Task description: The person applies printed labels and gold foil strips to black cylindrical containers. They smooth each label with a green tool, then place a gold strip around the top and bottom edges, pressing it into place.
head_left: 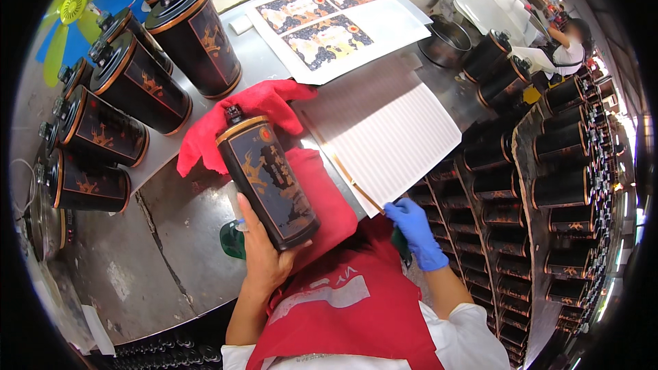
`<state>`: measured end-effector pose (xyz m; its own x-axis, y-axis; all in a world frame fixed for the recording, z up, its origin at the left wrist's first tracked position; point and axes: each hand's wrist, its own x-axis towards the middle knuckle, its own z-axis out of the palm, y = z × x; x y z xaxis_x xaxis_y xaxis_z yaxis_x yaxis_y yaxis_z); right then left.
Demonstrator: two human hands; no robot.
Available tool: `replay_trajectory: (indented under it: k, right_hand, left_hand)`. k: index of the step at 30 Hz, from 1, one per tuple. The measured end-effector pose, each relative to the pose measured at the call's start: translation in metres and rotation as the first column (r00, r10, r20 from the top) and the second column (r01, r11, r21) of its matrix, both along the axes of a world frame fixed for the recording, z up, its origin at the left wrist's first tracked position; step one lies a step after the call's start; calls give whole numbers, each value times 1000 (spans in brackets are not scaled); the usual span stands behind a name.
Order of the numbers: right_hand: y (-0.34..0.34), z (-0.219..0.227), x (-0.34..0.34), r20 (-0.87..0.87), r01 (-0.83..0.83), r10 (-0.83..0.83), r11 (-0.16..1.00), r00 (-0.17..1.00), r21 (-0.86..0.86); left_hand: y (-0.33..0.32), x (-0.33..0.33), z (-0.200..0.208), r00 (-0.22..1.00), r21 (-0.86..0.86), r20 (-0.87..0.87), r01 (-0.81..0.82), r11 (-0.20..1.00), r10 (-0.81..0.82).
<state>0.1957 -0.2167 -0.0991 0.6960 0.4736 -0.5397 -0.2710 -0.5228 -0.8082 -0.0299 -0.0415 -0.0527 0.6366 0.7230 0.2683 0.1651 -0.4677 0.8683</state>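
Note:
My bare left hand [266, 253] is wrapped round the lower part of a black bottle [269, 178] with gold bands and a gold picture. The bottle leans to the left over a red cloth [329, 199], its dark stopper away from me. To the right, my blue-gloved right hand [419, 236] pinches the near end of a thin gold strip [358, 188]. This strip lies along the left edge of a white striped sheet [404, 123]. Under my left thumb there is something small and pale, too unclear to name.
Several similar black bottles [140, 82] stand at the left, near a green fan [74, 5]. Printed label sheets [343, 62] lie at the back beside a dark metal pot [445, 40]. Racks of bottles [562, 188] fill the right. A person [570, 48] is farther off.

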Motion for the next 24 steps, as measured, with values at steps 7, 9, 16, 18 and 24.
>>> replay_trajectory:
  k: [7,9,16,18,24]
  right_hand:
    - [3,15,-3,42,-79,79,997,996,10]
    - [3,29,-6,87,-93,90,995,992,31]
    - [13,103,2,250,-167,124,973,960,160]
    - [16,119,9,236,-224,172,950,956,217]
    - [37,164,21,282,-437,399,895,873,87]
  left_hand:
    - [0,0,3,1000,7,-12,-7,1000,7]
    - [-3,-1,1,1000,-42,29,-5,999,7]
    - [-2,-5,-1,996,29,-66,-50,998,52]
    - [-1,-7,-3,994,48,-82,-63,997,66]
    - [-4,-5,-14,991,114,-17,-134,984,136]
